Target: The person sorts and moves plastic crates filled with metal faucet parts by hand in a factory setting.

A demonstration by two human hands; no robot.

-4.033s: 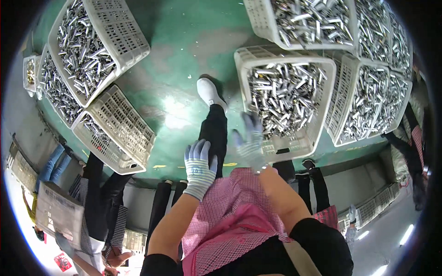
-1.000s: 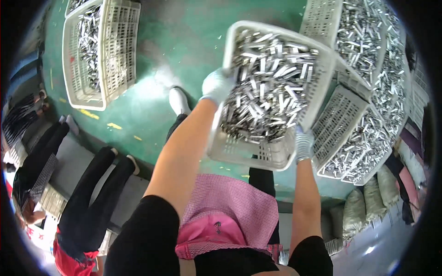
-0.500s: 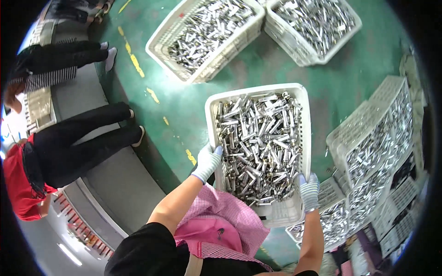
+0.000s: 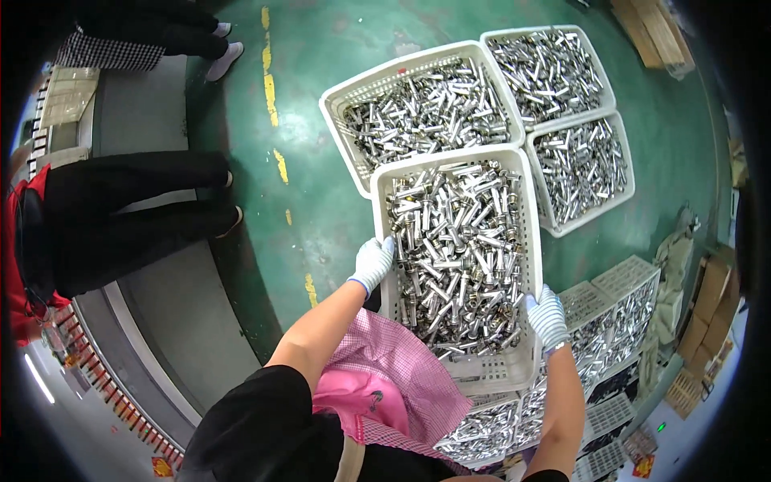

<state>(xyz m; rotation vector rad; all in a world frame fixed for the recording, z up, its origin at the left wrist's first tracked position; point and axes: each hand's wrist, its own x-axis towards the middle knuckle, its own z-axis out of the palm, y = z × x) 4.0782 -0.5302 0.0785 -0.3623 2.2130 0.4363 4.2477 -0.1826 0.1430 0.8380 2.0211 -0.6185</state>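
A white plastic basket [image 4: 490,371] full of shiny tube-shaped metal fittings [image 4: 458,257] is in front of my body. My left hand [image 4: 374,262], in a white glove, is closed on its left rim. On the opposite side my right hand [image 4: 548,320], in a striped white glove, grips the right rim. The fittings lie loose and jumbled; at the near end a strip of bare basket floor shows. The basket's far end is against or just over the near edge of another filled basket [image 4: 351,167]; I cannot tell if they touch.
Two more filled baskets [image 4: 540,127] stand beyond, to the right. Stacked baskets of fittings [image 4: 618,321] are at lower right. Left, a person in black trousers [image 4: 152,181] stands by a grey bench [image 4: 181,313]. Yellow dashes [image 4: 270,100] mark the green floor.
My view has turned and moved toward the baskets on the floor. The held basket is now close to them, still between both hands. A third basket there has come into view.
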